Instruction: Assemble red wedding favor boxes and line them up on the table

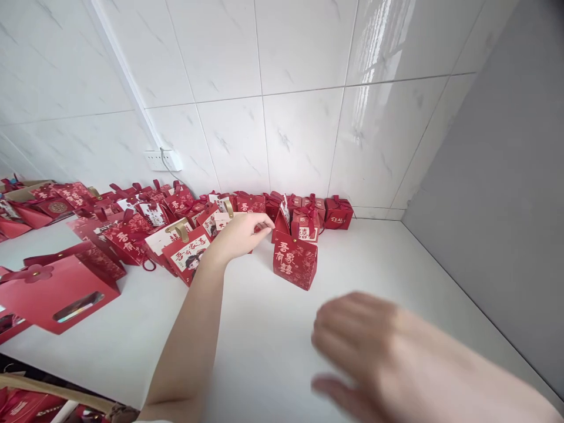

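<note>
A red gift box (295,259) with pale lettering and flower prints stands upright on the white tabletop, apart from the row behind it. My left hand (244,235) reaches in from the left, its bent fingertips at the box's upper left edge; thumb and forefinger look slightly apart, and I cannot tell whether they touch it. Nothing shows in the grasp. In the foreground my right hand (359,343) is blurred by motion, the thumb apart from the curved fingers and no object visible between them. Just behind the box stands a smaller box (305,226) with a ribbon.
Several red gift boxes and bags (127,235) crowd the left and run along the tiled wall (304,135). A windowed red bag (66,294) lies nearer. At lower left is a container of red items (30,405). A grey panel (497,194) bounds the right; a socket strip (154,160) is on the wall.
</note>
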